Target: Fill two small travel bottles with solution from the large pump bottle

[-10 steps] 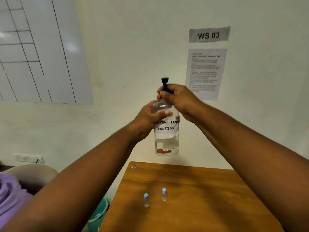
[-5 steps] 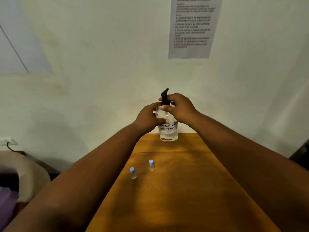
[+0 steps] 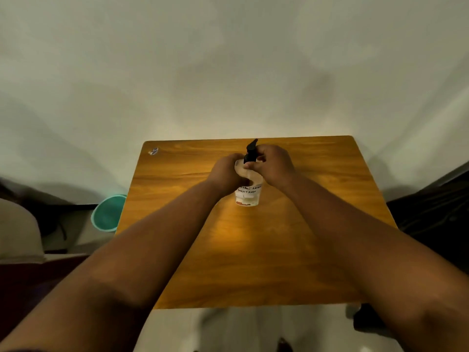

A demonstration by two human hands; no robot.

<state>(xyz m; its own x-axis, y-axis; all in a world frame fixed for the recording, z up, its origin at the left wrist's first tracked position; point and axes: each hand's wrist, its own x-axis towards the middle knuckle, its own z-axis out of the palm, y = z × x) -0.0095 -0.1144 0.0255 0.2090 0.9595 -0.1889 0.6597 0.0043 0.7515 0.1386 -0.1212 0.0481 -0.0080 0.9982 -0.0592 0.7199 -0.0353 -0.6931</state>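
Pump bottle (image 3: pixel 248 196): clear, standing upright on the wooden surface (image 3: pixel 253 250), toward its far half and near the middle from side to side. White label on the near face, handwritten, lower line reading "SOLUTION"; a red mark near the base. Black pump head (image 3: pixel 250 153) on top of the bottle, spout pointing up and away from you.
Left hand (image 3: pixel 226 172): yours, fingers curled round the bottle's upper body from the left side, gripping it.
Right hand (image 3: pixel 272 164): yours, fingers curled round the black collar at the base of the pump, from the bottle's right.
Sticker (image 3: pixel 153 151): small, pale, on the surface's far left corner, well left of the bottle.
Bin (image 3: pixel 107 212): teal, on the floor, left of the surface and well left of the bottle.
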